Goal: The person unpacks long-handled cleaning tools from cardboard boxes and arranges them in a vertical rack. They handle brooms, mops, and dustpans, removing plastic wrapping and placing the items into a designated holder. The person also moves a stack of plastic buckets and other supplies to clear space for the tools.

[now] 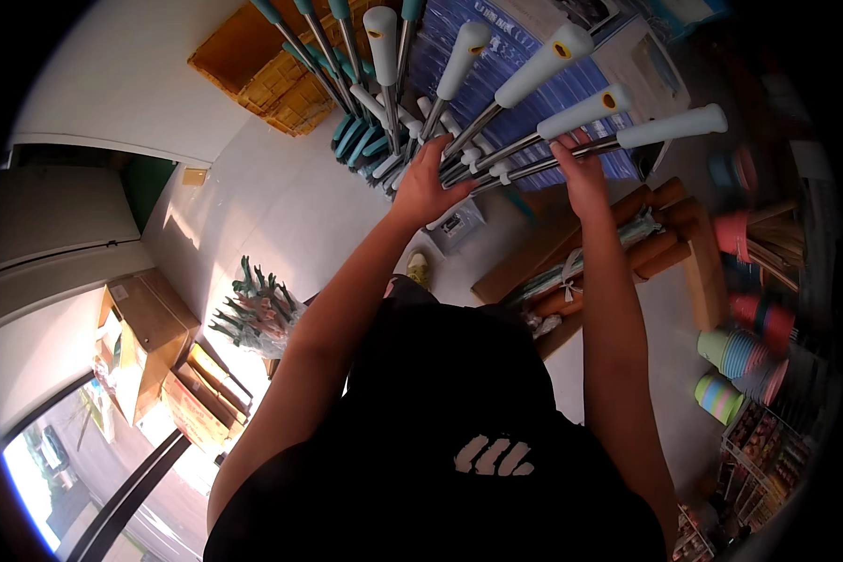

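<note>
Several long metal poles with pale grey grips (544, 64) fan out in front of me, some with a yellow-rimmed hanging hole. Their lower ends crowd together among pale grey plastic parts. Across the lower poles lies my left hand (427, 184), thumb and fingers spread; whether it grips any is unclear. My right hand (584, 175) has its fingers around the rightmost pole (534, 168), just below its grip. To the left stand teal-handled brooms (357, 140) with dark bristles.
An orange-brown basket (281, 91) stands behind the brooms, beside blue wrapped packs (513, 42). A clear plastic box (456, 228) sits near my shoe (417, 269). Right are an open carton (527, 256) of brown rolls and stacked buckets (720, 397); left are a plastic-wrapped bundle (260, 312) and cartons (151, 309).
</note>
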{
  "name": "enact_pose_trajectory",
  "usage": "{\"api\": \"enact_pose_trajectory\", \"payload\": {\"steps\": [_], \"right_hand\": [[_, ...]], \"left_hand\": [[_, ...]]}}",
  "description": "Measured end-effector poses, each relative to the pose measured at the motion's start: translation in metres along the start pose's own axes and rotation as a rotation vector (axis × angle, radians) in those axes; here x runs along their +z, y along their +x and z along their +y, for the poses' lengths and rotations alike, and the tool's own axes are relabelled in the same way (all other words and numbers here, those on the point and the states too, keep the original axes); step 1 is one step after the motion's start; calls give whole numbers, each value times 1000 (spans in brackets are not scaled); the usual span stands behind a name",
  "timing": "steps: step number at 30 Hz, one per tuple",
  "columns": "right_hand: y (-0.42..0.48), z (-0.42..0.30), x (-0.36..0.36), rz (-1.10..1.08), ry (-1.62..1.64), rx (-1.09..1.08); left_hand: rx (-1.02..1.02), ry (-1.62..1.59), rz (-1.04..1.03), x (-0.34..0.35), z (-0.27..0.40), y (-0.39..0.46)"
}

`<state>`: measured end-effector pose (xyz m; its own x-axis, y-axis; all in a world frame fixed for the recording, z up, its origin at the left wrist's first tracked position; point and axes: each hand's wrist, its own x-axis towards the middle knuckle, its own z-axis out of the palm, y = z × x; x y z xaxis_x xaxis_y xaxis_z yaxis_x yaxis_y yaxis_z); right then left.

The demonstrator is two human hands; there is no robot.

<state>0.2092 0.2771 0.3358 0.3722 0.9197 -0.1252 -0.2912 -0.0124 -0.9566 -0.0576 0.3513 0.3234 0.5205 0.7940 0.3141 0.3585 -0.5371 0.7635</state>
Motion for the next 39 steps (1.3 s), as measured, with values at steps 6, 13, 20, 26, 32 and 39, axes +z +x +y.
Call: {"api": "enact_pose_trajectory", "payload": {"steps": [6,13,20,26,32,39], "right_hand": [[-5,-1,14,159,1,36],[-21,11,-1,206,-1,97],[-39,7,-15,416,-111,323],[-63,10,-19,120,107,99],[-99,7,-13,109,206,36],[-148,6,-9,120,38,15]], "left_hand": [[-26,-197,-7,37,21,67],[-66,-357,-138,43,16,76],[-121,-373,-253,54,30,56],[-13,-346,-227,62,56,26],[67,-365,-182,65,75,4],[111,-399,-179,67,100,-42]]}}
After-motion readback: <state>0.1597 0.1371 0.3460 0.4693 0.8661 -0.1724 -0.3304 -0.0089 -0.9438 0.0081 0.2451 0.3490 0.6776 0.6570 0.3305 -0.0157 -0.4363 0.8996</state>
